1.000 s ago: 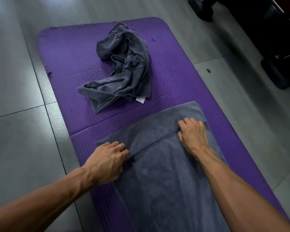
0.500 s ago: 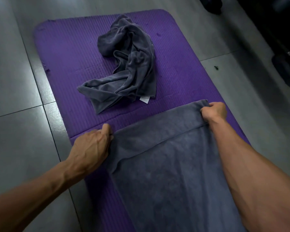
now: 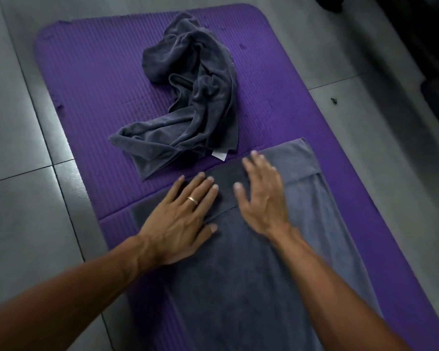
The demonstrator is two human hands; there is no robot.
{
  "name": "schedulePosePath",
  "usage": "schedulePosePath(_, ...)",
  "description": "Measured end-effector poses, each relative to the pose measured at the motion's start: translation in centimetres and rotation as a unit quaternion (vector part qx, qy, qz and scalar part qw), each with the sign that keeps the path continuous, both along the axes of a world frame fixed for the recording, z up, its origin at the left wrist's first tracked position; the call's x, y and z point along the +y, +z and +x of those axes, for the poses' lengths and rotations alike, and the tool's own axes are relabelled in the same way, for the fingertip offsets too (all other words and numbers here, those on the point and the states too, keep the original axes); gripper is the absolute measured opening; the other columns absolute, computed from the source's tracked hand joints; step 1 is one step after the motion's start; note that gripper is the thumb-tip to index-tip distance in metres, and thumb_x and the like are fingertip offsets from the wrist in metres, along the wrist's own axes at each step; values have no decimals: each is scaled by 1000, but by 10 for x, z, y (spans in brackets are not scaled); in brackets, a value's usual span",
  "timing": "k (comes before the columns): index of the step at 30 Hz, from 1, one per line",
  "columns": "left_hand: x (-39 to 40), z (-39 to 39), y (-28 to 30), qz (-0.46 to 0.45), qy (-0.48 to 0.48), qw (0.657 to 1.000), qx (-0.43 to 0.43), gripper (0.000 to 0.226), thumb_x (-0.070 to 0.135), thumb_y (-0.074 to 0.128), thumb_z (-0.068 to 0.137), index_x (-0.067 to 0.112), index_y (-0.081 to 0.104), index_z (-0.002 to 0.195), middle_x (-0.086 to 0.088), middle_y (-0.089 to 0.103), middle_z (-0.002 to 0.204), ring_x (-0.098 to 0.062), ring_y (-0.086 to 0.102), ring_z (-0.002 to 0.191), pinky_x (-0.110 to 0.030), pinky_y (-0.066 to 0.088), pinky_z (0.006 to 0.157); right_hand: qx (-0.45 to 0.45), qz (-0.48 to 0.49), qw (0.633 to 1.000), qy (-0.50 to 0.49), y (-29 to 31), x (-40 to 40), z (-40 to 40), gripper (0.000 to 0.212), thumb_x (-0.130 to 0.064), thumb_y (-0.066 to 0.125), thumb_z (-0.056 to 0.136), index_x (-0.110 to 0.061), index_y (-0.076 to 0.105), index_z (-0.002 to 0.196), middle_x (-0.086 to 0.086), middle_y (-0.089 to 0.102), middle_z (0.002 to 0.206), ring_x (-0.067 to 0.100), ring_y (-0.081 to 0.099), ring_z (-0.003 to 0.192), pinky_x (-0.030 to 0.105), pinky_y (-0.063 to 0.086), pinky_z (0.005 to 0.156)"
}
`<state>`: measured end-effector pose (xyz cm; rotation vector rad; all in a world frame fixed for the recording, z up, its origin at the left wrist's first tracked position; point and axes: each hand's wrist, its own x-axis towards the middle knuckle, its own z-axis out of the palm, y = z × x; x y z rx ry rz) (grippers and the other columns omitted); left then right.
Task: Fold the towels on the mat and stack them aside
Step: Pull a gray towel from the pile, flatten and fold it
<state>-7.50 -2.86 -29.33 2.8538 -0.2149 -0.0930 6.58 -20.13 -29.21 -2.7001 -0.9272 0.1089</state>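
Note:
A grey towel [image 3: 251,274] lies spread flat on the near half of the purple mat [image 3: 91,97], its far edge turned back in a narrow band. My left hand [image 3: 185,216] rests flat on that band near the towel's left side, fingers straight, a ring on one finger. My right hand [image 3: 261,196] lies flat beside it near the towel's middle, fingers spread. A second grey towel [image 3: 195,115] lies crumpled on the far half of the mat, a white label at its near corner.
Grey floor tiles [image 3: 23,211] surround the mat on both sides. Dark equipment [image 3: 436,105] stands on the floor at the far right, apart from the mat. A small dark speck [image 3: 334,100] lies on the tile right of the mat.
Both hands have let go of the towel's far corners and come together toward the middle, now lying flat with straight fingers on the folded band.

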Motion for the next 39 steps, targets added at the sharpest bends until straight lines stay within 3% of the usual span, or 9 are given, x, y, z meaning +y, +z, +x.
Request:
schedulePosePath(2, -8, -1, -13, 36, -30, 998, 32, 78, 62, 22, 96, 6, 27, 150, -16, 28, 156, -31, 18, 147, -55, 13, 116, 27, -92, 994, 57, -11, -13, 0, 64, -52, 28, 94, -25, 26, 153, 1, 15, 163, 19, 6, 150, 48, 5, 120)
schedulePosePath(9, -8, -1, -15, 69, -58, 995, 36, 87, 70, 29, 89, 8, 26, 151, -17, 23, 157, -32, 15, 148, -59, 15, 116, 97, -218, 955, -175, 8, -66, 113, 67, -59, 16, 99, -29, -5, 155, 0, -11, 163, 19, -9, 150, 53, -6, 119)
schedulePosePath(12, -12, 0, -9, 69, -50, 996, 31, 87, 67, 33, 87, 5, 35, 147, -17, 32, 154, -33, 21, 146, -63, 16, 114, 85, -110, 972, -191, 21, -60, 79, 65, -47, 28, 102, -20, 4, 156, 4, 0, 164, 21, 0, 151, 48, -1, 120)
schedulePosePath(16, -52, 21, -4, 28, -110, 993, -30, 74, 55, 35, 92, 2, 43, 143, -16, 40, 149, -34, 28, 143, -62, 20, 113, -4, -5, 973, -232, 28, -112, -7, 53, -32, 39, 97, -6, 45, 142, 14, 48, 145, 31, 44, 134, 48, 33, 110)
schedulePosePath(22, -185, 65, -2, -23, -210, 976, -46, 63, 45, 34, 91, 4, 54, 135, -15, 47, 145, -32, 40, 137, -59, 30, 110, 86, -35, 844, -528, 38, -265, -96, 56, -26, 63, 91, -6, 46, 140, 14, 58, 131, 36, 49, 123, 50, 41, 102)
schedulePosePath(25, -220, 74, -4, -19, -202, 979, -28, 60, 42, 27, 92, 7, 58, 130, -12, 54, 138, -30, 47, 131, -57, 32, 109, 145, -87, 869, -464, 38, -285, -122, 58, -33, 69, 87, -9, 52, 137, 10, 53, 129, 32, 49, 122, 47, 42, 102)
schedulePosePath(29, -240, 103, 10, -22, -164, 982, -92, 44, 34, 35, 92, 13, 59, 122, -8, 62, 116, -29, 54, 108, -45, 38, 96, 153, -33, 866, -475, 39, -282, -120, 34, -25, 69, 86, -15, 64, 118, 7, 61, 111, 28, 58, 106, 36, 47, 90)
schedulePosePath(34, -279, 130, 20, 33, -300, 953, 12, 54, 28, 53, 95, 26, 35, 146, -5, 36, 148, -27, 23, 143, -48, 18, 116, 188, 0, 840, -509, 41, -276, -110, 15, -21, 68, 79, -15, 63, 91, 8, 66, 98, 30, 62, 94, 37, 50, 80)
schedulePosePath(39, -295, 131, 34, 59, -364, 930, -3, 29, 5, 58, 81, 21, 58, 107, 0, 58, 110, -22, 52, 110, -37, 34, 99, 141, -4, 888, -437, 37, -276, -125, 20, -22, 71, 76, -22, 51, 78, 0, 53, 94, 28, 56, 94, 35, 45, 81)
